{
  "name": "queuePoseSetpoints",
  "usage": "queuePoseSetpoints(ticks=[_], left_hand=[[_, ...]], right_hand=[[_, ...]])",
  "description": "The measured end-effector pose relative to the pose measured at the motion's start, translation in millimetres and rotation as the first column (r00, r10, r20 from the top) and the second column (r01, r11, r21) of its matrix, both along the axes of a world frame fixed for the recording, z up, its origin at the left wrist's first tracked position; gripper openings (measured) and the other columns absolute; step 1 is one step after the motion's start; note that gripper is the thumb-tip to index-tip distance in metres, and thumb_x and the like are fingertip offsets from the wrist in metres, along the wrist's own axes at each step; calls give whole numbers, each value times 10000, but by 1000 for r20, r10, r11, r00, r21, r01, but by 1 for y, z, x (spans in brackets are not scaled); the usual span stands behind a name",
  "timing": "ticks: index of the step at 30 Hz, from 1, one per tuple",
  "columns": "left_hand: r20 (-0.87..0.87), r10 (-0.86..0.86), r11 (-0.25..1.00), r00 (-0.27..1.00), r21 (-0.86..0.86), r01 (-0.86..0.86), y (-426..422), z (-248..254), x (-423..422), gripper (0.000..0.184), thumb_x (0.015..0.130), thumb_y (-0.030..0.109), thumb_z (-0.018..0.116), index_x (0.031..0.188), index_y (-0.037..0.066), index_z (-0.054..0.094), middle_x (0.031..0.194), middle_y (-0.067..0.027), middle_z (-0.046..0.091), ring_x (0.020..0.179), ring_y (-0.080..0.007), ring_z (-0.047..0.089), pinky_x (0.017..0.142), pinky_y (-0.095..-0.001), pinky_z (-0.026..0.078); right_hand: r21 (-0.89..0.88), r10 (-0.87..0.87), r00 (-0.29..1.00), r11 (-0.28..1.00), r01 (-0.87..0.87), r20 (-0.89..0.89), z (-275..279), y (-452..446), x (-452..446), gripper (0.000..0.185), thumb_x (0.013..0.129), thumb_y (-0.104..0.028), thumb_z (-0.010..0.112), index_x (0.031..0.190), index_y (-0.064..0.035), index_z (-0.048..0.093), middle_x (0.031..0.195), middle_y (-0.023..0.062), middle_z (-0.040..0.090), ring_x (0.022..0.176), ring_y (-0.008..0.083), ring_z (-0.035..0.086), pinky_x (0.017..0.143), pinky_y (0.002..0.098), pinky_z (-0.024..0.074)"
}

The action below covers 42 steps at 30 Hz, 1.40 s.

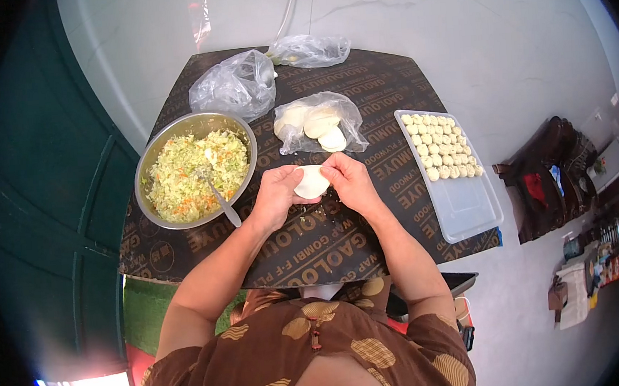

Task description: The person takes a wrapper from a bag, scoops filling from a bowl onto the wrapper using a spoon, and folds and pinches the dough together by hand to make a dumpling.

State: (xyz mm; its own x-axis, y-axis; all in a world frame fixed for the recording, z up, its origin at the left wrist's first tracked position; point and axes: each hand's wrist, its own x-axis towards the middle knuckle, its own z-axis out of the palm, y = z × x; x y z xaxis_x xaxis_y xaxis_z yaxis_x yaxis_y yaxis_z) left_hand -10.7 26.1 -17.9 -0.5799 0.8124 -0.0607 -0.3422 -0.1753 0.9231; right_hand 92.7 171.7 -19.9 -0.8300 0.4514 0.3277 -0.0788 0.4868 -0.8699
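Note:
Between my two hands, above the near middle of the table, is a round white dough wrapper (312, 183). My left hand (279, 195) grips its left edge, thumb on top. On the other side, my right hand (350, 181) pinches the right edge. Just beyond lies a clear plastic bag (351, 122) with several more wrappers (322, 122) in and at its mouth. Left of my hands stands a metal bowl (251, 154) full of chopped vegetable filling (186, 169), a spoon (224, 202) resting in it with its handle over the rim.
A plastic tray (465, 214) at the table's right holds rows of small shaped dumplings (439, 141) in its far part. Crumpled plastic bags (236, 83) lie at the back of the dark printed table (285, 255). A brown leather seat (549, 176) stands beyond the right side.

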Motion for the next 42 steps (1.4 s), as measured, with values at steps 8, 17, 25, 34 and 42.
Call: queuePoseSetpoints(ticks=[8,17,25,34,42], left_hand=[[-52,-102,995,993,-26,101,-2,2,-1,230,850,6,658,1049,-96,604,954,-145,682,794,-165,676,716,-270,552],[-112,48,998,993,-22,-51,1,-2,6,162,825,-38,646,978,-91,638,889,-145,693,746,-164,679,685,-273,555],[-22,54,990,998,131,-50,-18,50,44,178,854,-16,624,1019,-81,616,907,-137,688,754,-196,696,691,-283,568],[-188,340,927,922,231,-295,-97,104,-5,141,872,9,613,1003,-37,636,922,-126,698,773,-179,686,714,-301,561],[-263,592,805,762,139,-577,-166,84,-94,161,869,41,609,980,-72,639,850,-105,682,710,-140,656,641,-262,536]], right_hand=[[31,164,986,986,-164,27,15,-7,6,113,889,-89,629,864,12,584,687,91,612,634,139,571,596,307,467],[106,95,995,990,-93,-18,7,2,5,115,901,-111,609,874,1,605,696,71,617,646,124,568,608,289,465],[101,-21,983,994,41,-184,4,6,0,146,951,-117,547,1024,-9,613,739,53,596,667,120,546,627,273,455],[801,446,890,565,-199,-93,68,-85,-19,421,727,-58,705,1109,1,539,927,148,553,840,346,545,735,423,463],[888,576,817,374,-266,3,75,-118,-53,401,700,-161,750,1054,-79,581,840,64,498,808,243,529,696,368,463]])
